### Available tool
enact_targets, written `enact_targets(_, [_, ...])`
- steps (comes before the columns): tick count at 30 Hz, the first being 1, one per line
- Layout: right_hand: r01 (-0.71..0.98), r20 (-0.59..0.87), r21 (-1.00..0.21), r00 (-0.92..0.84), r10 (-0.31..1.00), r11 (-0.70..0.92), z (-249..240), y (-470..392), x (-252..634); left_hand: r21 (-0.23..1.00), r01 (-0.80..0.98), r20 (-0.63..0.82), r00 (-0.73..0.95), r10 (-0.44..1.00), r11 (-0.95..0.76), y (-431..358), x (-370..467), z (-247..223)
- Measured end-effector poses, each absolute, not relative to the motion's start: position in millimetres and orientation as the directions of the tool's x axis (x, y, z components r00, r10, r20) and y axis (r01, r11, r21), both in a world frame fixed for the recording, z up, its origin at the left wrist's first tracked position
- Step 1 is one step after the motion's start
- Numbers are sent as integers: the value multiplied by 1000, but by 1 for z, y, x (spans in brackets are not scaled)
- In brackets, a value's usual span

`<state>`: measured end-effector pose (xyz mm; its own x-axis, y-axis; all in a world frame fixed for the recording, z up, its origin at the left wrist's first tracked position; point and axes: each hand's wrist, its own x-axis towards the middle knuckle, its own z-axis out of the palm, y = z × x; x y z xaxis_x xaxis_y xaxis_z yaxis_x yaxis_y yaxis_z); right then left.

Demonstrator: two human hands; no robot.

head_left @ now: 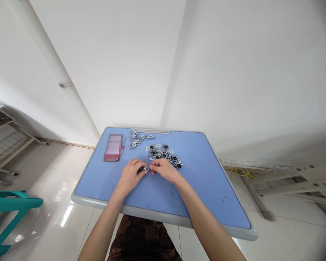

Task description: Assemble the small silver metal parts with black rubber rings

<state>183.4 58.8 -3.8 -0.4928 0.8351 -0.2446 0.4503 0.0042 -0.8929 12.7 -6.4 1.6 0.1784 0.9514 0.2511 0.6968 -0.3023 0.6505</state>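
Note:
Near the middle of the blue desk [97, 185], my left hand [130, 174] is closed on a small metal part with a black body [145, 168], held between thumb and fingers. My right hand [163, 169] is pinched at that part's right end; whatever is between its fingertips is too small to make out. Just beyond my right hand lies a pile of similar metal parts [164, 155], with black round bodies, flat flanges and prongs. My right hand covers the pile's near edge. A smaller group of metal parts [136, 141] lies farther back to the left.
A phone [113, 146] with a blurred screen lies at the desk's left, beside a thin screwdriver-like tool [124, 144]. A white wall [130, 65] stands behind the desk. A green stool [16, 203] is on the floor left; a metal frame [293, 181] stands right, near a yellow cord [240, 173].

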Motion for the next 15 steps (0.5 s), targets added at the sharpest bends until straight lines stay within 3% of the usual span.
enact_targets(8, [499, -265, -865, -540, 799, 51, 8, 52, 191, 680, 662, 257, 187, 948, -315, -7, 10, 2])
enact_targets(15, [727, -151, -623, -474, 868, 289, 15, 37, 177, 726, 610, 258, 185, 948, -317, -6, 7, -1])
